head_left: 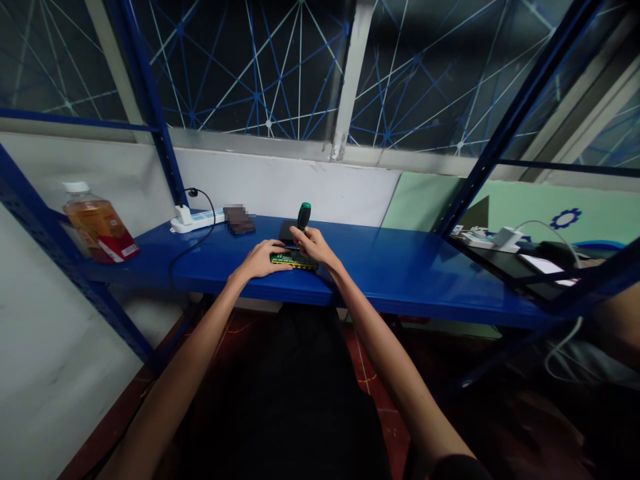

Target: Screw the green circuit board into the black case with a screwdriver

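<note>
My left hand (261, 258) grips the left end of a narrow green and yellow piece (295, 260), thumb along its front and fingers behind. The piece lies on the blue tabletop near the front edge; its exact kind is too small to make out. In my right hand (316, 247) is a screwdriver (304, 215) with a green and black handle, held nearly upright over the piece. Its tip is hidden by my fingers, so I cannot tell whether it touches. Just behind my hands sits a flat black object (287, 231).
A white power strip (197, 221) with a black cable and a dark blurred item (239, 219) lie at the back left. An orange drink bottle (100, 223) stands far left. Blue metal posts (150, 93) frame the table. Right, another person's arm (620, 320) shows beside a neighbouring worktop.
</note>
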`<state>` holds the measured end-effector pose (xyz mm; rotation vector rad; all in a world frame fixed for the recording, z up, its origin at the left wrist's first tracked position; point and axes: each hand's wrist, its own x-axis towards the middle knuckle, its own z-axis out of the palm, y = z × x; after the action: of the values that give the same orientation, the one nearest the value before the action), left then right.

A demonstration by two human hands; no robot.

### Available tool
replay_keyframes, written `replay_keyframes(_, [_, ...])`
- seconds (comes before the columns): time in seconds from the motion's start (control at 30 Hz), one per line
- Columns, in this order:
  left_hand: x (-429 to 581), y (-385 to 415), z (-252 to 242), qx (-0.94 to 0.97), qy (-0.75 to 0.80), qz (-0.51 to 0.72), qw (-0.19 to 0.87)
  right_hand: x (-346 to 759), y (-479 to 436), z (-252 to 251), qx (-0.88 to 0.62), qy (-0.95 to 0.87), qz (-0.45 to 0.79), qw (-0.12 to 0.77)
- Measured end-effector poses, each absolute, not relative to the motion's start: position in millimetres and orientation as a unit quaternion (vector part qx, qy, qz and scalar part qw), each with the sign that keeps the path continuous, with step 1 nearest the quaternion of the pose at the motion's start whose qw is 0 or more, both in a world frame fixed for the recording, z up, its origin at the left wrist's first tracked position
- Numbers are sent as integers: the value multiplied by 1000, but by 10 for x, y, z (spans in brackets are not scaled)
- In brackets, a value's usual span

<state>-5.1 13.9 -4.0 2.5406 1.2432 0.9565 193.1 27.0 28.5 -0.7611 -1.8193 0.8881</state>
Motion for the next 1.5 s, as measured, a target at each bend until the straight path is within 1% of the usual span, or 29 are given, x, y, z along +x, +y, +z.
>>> replay_keyframes(0.3, [106, 171, 53, 840, 357, 389, 126, 1925, 267, 309, -317, -761, 334, 456])
replay_keyframes(0.47, [215, 147, 59, 821, 372, 407, 149, 1928, 282, 304, -322, -761, 337, 450])
replay_keyframes(0.6, [217, 120, 87, 809, 346, 435, 191, 1924, 285, 297, -332, -755, 332, 458])
replay_keyframes(0.73, [206, 142, 95, 800, 348, 436, 221, 1930, 267, 302, -328, -757, 333, 456])
replay_keyframes(0.93, [204, 158, 64, 793, 360, 440, 220, 1924, 242, 315, -329, -763, 318, 456])
replay_keyframes(1.03, [202, 163, 50, 787, 365, 445, 222, 1914, 245, 302, -338, -760, 296, 470])
replay_keyframes(1.2, [193, 186, 26, 779, 375, 454, 215, 1924, 255, 275, -355, -749, 216, 516])
replay_keyframes(1.37, [189, 186, 16, 782, 363, 457, 217, 1933, 252, 289, -338, -732, 218, 550])
replay_keyframes(1.5, [189, 175, 22, 786, 360, 457, 210, 1927, 233, 314, -324, -727, 240, 555])
